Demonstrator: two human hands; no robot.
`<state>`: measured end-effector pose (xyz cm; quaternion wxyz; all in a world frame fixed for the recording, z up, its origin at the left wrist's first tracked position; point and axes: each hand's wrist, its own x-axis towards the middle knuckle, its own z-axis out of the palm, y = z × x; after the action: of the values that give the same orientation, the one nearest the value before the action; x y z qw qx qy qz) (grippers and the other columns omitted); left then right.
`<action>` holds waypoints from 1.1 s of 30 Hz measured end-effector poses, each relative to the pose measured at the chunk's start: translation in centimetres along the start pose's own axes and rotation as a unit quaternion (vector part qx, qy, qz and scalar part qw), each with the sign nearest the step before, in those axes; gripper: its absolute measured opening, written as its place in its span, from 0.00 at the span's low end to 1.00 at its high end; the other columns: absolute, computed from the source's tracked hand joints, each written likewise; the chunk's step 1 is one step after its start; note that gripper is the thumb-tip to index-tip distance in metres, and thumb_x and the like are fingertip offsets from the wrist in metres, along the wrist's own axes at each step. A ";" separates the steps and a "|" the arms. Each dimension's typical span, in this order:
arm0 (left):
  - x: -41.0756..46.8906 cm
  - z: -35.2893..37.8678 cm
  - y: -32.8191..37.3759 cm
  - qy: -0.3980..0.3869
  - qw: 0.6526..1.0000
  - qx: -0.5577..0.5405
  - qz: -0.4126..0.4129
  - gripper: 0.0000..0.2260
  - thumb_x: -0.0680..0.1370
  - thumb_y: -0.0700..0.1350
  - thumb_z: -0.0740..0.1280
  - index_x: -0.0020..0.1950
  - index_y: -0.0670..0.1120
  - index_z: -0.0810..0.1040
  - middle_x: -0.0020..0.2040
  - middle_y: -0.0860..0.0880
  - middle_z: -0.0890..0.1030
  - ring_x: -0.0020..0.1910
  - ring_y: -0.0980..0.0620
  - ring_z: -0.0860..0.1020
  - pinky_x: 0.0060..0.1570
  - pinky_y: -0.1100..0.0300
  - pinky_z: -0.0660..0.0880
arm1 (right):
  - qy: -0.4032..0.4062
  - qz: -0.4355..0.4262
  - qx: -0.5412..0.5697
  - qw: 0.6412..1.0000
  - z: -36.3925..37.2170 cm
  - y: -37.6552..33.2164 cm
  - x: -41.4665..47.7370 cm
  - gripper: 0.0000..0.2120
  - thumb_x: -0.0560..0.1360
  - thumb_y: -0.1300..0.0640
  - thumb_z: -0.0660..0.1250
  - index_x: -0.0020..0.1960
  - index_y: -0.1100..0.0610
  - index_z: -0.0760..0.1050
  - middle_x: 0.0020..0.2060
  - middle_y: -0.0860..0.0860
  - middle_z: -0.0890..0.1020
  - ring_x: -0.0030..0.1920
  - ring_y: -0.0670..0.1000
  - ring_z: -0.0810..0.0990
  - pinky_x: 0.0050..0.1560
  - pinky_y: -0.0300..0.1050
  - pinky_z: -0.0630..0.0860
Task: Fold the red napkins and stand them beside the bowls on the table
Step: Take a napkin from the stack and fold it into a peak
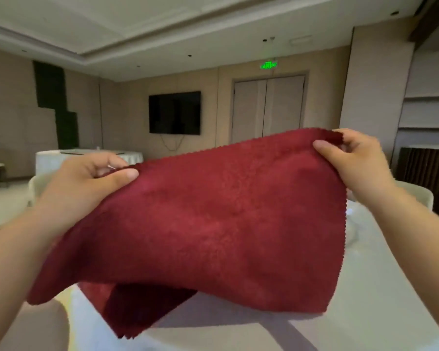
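A red napkin (221,219) hangs spread out in the air over the white table (365,300). My left hand (86,183) pinches its upper left corner between thumb and fingers. My right hand (352,158) pinches the upper right corner, held higher than the left. The cloth slopes down toward me and hides most of the table behind it. More red napkin cloth (137,312) lies flat on the table under the hanging one. No bowl shows clearly; a pale glassy rim (352,231) peeks out right of the cloth.
A cream chair back (416,193) stands at the table's right side and another (36,186) at the left. A second round table (86,158) with a white cloth sits further back, in front of a wall screen (174,112) and double doors (268,107).
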<state>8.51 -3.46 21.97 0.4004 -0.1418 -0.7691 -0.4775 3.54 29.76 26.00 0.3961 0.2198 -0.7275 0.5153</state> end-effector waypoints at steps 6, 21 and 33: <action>-0.3 -5.4 4.6 0.043 0.998 -0.036 0.040 0.11 0.65 0.62 0.71 0.33 0.55 0.80 0.26 0.55 0.78 0.23 0.61 0.73 0.30 0.64 0.72 | -0.045 -0.058 0.109 0.991 -0.8 -8.8 2.0 0.15 0.74 0.65 0.65 0.32 0.53 0.79 0.22 0.41 0.78 0.24 0.38 0.75 0.27 0.30 0.72; 2.2 0.0 -5.3 0.000 0.994 0.082 -0.078 0.11 0.74 0.40 0.68 0.32 0.45 0.76 0.24 0.55 0.77 0.26 0.66 0.73 0.29 0.76 0.66 | -0.142 0.058 -0.050 0.987 5.5 -1.4 5.6 0.05 0.74 0.61 0.67 0.40 0.54 0.77 0.19 0.39 0.76 0.21 0.36 0.73 0.24 0.26 0.69; 3.1 8.3 -20.1 -0.040 0.938 0.313 -0.145 0.07 0.75 0.47 0.67 0.41 0.46 0.82 0.45 0.47 0.82 0.50 0.45 0.77 0.48 0.55 0.67 | -0.264 0.082 -0.384 0.881 15.4 18.0 5.6 0.12 0.78 0.54 0.60 0.37 0.54 0.73 0.37 0.52 0.77 0.49 0.57 0.76 0.41 0.42 0.65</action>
<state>-9.52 -7.02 9.98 0.3198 0.0849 -0.9074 -0.2592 -18.23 22.74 17.77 0.1988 0.1176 -0.9614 0.1494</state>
